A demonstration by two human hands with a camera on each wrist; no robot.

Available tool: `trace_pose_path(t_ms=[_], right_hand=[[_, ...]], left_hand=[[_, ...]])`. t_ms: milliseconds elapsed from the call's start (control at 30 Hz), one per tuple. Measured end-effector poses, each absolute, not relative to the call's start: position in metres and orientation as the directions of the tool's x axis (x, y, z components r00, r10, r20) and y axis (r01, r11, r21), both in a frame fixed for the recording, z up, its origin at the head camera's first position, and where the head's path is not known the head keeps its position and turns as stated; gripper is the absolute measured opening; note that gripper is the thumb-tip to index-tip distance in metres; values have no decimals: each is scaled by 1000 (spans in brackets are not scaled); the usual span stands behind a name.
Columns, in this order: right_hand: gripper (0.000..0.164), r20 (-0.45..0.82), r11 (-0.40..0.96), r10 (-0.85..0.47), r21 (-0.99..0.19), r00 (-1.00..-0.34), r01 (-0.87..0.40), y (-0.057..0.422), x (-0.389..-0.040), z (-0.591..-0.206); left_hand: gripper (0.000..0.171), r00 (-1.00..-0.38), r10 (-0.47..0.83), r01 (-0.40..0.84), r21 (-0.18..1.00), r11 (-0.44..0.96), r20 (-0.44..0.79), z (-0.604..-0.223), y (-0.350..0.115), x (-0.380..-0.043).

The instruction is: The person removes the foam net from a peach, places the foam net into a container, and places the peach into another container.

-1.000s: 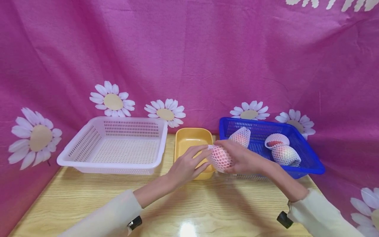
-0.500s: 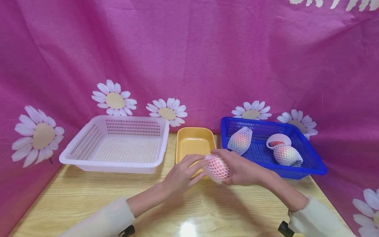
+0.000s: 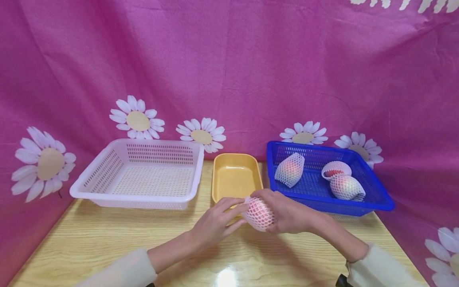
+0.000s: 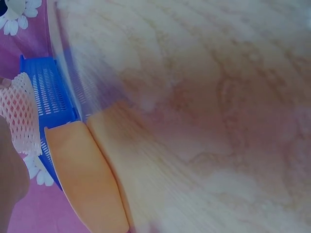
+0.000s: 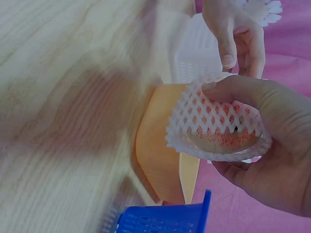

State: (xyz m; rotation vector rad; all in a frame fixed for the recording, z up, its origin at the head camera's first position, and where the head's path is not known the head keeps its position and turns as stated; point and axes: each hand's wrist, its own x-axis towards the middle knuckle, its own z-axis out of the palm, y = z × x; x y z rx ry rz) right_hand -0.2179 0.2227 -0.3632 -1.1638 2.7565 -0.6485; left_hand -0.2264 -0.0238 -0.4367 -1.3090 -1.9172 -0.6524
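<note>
My right hand (image 3: 288, 215) grips an apple (image 5: 223, 140) wrapped in a white foam net (image 3: 259, 215), held over the table in front of the yellow tray (image 3: 236, 177). In the right wrist view, the thumb lies across the net, and speckled red-yellow skin shows at the net's near opening. My left hand (image 3: 211, 223) reaches in from the other side, fingers extended, with the fingertips right at the net's left end. In the left wrist view, the netted apple and part of this hand show only at the left edge.
A blue basket (image 3: 344, 205) at the right holds three more netted fruits (image 3: 289, 170). At the left stands a white basket (image 3: 136, 199) with nothing in it. Behind them hangs a purple cloth (image 3: 229, 79) with daisies, and all stand on a wooden table (image 3: 107, 235).
Both hands and the netted apple have come down and toward me, away from the yellow tray and the blue basket. The right hand's grip stays the same.
</note>
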Motion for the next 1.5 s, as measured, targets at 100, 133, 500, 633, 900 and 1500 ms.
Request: trace_pose_path(t_ms=[100,133,500,633,900,1500], right_hand=[[84,101,610,-713,-400,-694,-684,220,-216,-367],[84,101,606,-715,-403,-691,-686,219,-215,-368],[85,52,622,-713,-413,-699,-665,214,-205,-378],[85,24,634,-714,-402,-700,-660,212,-203,-381],[88,22,624,-737,-362,-676,-692,212,-201,-388],[80,105,546,-776,-383,-622,-745,202,-206,-412]], left_hand=[[46,-227,572,937,16,349,788,-439,-25,-225],[46,-227,574,938,17,347,787,-440,-26,-224],[41,-244,583,942,47,332,775,-447,-31,-216],[38,-241,592,944,44,327,769,-450,-32,-214],[28,-225,607,949,30,314,762,-456,-34,-211],[25,-282,620,936,69,345,732,-465,-40,-209]])
